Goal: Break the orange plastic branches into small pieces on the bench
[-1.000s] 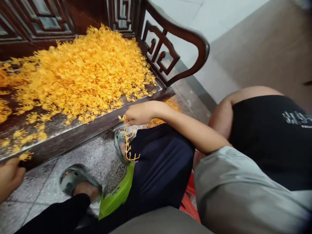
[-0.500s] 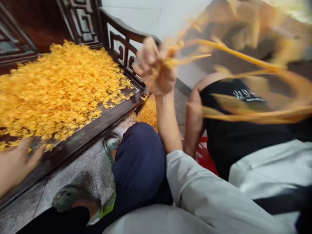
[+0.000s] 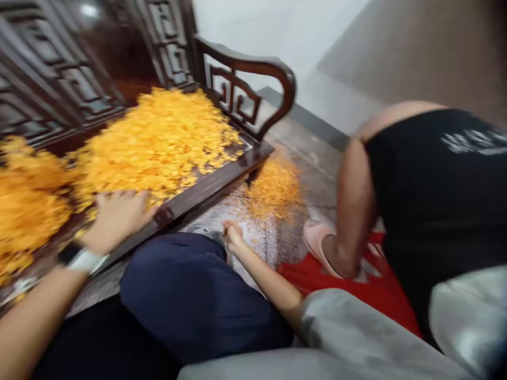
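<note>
A big heap of small orange plastic pieces (image 3: 158, 142) covers the seat of a dark carved wooden bench (image 3: 206, 184). My left hand (image 3: 116, 216) lies flat on the bench's front edge, fingers stretched out among the pieces at the foot of the heap. A pale band sits on its wrist. My right hand (image 3: 233, 236) is down low beside my dark blue knee (image 3: 190, 285), just above the speckled floor. Its fingers look curled, and the blur hides what is in them. A smaller orange heap (image 3: 275, 187) lies on the floor by the bench corner.
Another person in a black top (image 3: 435, 190) sits close on my right, one arm reaching down to a red low seat (image 3: 356, 285) and a pink slipper (image 3: 317, 240). The bench armrest (image 3: 253, 89) rises behind. A white wall stands beyond.
My right hand, raised half a second ago and swinging long orange strands, has dropped to the floor by my knee without them. My left hand has moved up onto the bench edge.
</note>
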The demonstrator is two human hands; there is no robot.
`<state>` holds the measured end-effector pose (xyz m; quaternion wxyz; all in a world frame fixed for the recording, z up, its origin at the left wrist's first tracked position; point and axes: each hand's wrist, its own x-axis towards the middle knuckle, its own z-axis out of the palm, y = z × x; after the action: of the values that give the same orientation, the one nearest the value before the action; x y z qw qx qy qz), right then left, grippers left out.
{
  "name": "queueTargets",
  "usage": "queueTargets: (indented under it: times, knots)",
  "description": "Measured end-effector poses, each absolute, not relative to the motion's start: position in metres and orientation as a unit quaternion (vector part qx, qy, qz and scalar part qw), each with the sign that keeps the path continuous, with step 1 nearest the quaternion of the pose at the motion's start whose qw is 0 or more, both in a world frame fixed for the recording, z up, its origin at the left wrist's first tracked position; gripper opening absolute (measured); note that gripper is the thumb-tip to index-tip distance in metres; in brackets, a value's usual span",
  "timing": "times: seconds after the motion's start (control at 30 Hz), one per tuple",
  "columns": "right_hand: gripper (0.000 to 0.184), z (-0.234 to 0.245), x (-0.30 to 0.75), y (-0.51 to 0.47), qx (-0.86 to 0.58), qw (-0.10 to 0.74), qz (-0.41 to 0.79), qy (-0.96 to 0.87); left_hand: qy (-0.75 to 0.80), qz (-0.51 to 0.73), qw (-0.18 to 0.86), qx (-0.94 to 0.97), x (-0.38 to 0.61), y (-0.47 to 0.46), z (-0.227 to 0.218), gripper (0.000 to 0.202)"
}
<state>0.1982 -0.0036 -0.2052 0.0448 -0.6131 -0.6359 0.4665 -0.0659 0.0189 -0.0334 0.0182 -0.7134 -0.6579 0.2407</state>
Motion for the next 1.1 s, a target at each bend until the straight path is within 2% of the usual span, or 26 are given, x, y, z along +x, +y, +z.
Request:
queueTargets:
  times: [0.13,0.23,0.3,0.43,0.57,0.73,0.8,0.87,0.97,1.1]
  knots:
    - [0.053,-0.174,0.160,0.034,-0.628,0.224,0.367,-0.648,-0.716,0.118,0.051,-0.686,-0.066,0.015,-0.061,0.041]
    - [0.041,-0.134,0.122,0.043,-0.526,0.426,0.363,-0.640,-0.751,0.093,0.084,-0.648,-0.105,0.012,-0.083,0.041]
    - [0.046,-0.106,0.088,0.036,-0.446,0.482,0.380,-0.651,-0.784,0.080,0.109,-0.606,-0.139,-0.002,-0.090,0.044]
    - [0.049,-0.068,-0.010,0.013,-0.331,0.361,0.358,-0.795,-0.845,0.014,0.112,-0.523,-0.205,-0.055,-0.096,0.056]
    - [0.044,-0.066,-0.136,0.030,-0.224,0.248,0.256,-0.907,-0.887,-0.059,0.119,-0.442,-0.260,-0.101,-0.096,0.061]
    - [0.052,-0.077,-0.249,0.104,-0.255,0.181,0.115,-0.943,-0.895,-0.104,0.134,-0.413,-0.294,-0.128,-0.097,0.060]
    - [0.046,-0.080,-0.269,0.125,-0.261,0.134,0.106,-0.950,-0.870,-0.107,0.139,-0.460,-0.296,-0.125,-0.100,0.062]
    - [0.032,-0.082,-0.280,0.136,-0.251,0.105,0.106,-0.956,-0.842,-0.107,0.144,-0.509,-0.294,-0.113,-0.103,0.064]
    - [0.019,-0.081,-0.293,0.144,-0.222,0.124,0.124,-0.959,-0.812,-0.090,0.131,-0.562,-0.287,-0.087,-0.108,0.070]
    - [0.014,-0.059,-0.315,0.175,-0.184,0.237,0.169,-0.939,-0.817,-0.075,0.087,-0.565,-0.282,-0.065,-0.117,0.071]
